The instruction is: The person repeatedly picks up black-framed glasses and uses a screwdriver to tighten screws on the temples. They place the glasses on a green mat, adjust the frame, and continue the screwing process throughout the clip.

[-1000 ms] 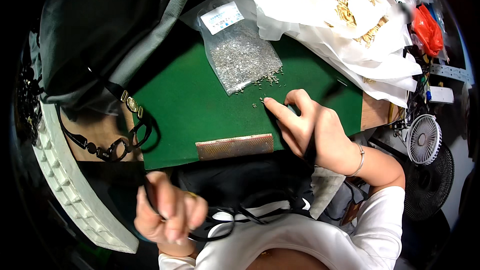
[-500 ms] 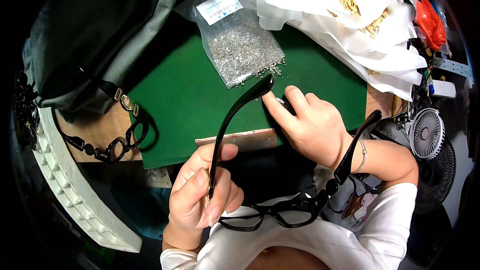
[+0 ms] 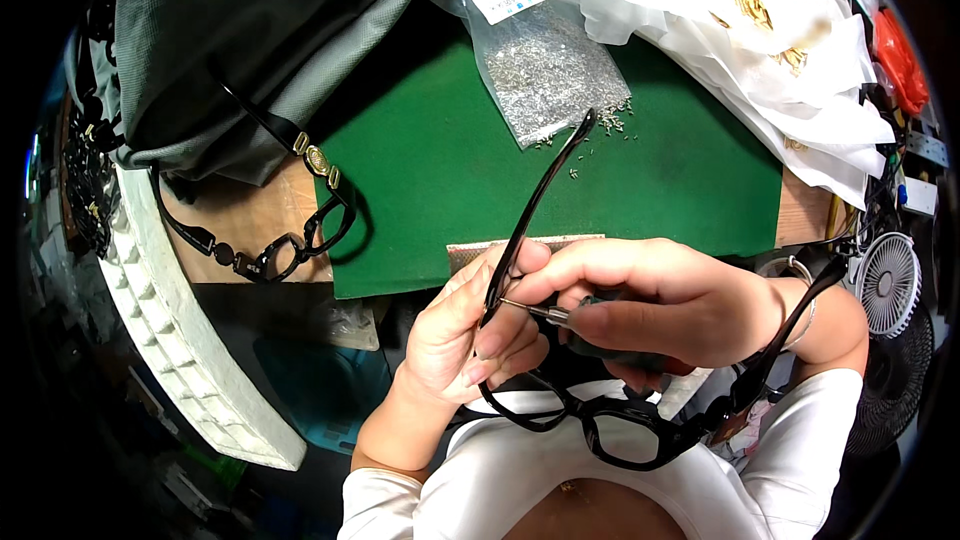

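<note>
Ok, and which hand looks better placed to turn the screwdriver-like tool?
Probably the right hand: it grips the screwdriver-like tool, whose thin tip points at the black glasses' temple, though contact is hard to confirm. The left hand seems occupied, holding that temple beside the tip.

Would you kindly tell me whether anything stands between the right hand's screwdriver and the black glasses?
Nothing visible does: the right hand holds the screwdriver with its tip at one temple of the glasses, gripped by the left hand. Whether the tip touches is too small to tell.
</note>
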A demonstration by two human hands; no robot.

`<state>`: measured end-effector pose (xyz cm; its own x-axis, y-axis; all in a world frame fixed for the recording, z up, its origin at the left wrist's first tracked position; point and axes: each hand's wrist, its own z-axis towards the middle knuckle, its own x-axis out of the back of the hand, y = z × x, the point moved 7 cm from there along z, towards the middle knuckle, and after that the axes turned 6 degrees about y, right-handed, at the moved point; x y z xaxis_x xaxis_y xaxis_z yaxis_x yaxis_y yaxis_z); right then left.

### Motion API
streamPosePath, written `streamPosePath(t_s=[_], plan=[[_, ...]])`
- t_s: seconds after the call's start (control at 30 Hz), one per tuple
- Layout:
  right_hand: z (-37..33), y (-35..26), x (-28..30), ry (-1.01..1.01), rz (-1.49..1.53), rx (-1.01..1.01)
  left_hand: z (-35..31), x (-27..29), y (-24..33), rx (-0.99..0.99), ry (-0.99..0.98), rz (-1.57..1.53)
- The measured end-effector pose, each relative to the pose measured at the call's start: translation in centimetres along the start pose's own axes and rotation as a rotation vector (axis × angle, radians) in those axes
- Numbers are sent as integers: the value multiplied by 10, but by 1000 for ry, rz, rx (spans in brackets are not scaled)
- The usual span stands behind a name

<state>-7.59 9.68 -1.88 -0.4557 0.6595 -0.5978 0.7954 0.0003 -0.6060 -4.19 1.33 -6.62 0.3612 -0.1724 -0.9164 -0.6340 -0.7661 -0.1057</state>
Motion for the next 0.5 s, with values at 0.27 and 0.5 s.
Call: streamPosePath(t_s=[0.27, 0.5], plan=[[-4, 20, 6, 60, 15, -198, 0, 8, -3, 20, 44, 69], [-5, 16, 6, 91, 55, -195, 2, 9, -5, 22, 60, 65]])
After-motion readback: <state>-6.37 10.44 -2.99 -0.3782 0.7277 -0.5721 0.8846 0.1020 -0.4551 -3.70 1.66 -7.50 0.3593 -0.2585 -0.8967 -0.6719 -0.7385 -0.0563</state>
